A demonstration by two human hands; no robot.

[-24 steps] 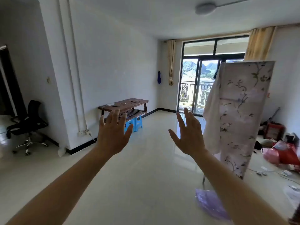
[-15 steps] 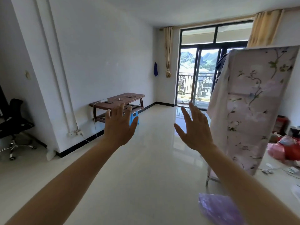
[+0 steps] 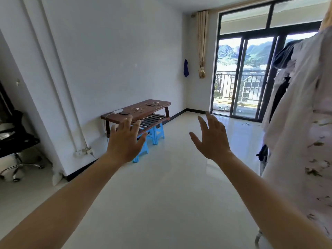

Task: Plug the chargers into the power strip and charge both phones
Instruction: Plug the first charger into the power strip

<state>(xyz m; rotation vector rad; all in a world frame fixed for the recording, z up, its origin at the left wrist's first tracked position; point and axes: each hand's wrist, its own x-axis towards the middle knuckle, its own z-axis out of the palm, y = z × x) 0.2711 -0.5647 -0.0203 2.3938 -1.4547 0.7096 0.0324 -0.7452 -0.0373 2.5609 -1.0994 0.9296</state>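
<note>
A low brown wooden table (image 3: pixel 158 107) stands against the left wall, some metres ahead. On its near end lies a white power strip (image 3: pixel 118 111) with a white cord hanging off the edge. One dark phone (image 3: pixel 124 113) lies beside the strip and a second dark phone (image 3: pixel 150 104) lies near the far end. Tangled charger cables (image 3: pixel 138 109) lie between them. My left hand (image 3: pixel 125 141) and my right hand (image 3: pixel 211 137) are raised in front of me, fingers spread, holding nothing, far short of the table.
Blue plastic stools (image 3: pixel 155 133) stand under the table. A black office chair (image 3: pixel 16 141) is at the far left. A wall socket (image 3: pixel 84 151) sits low by the white pipes. A floral cloth on a rack (image 3: pixel 301 123) hangs close on my right. Balcony doors (image 3: pixel 251 76) lie ahead.
The view has moved forward and turned towards the table, which now looks larger and nearer. The cloth rack has slid to the right edge. Both hands stay raised and spread.
</note>
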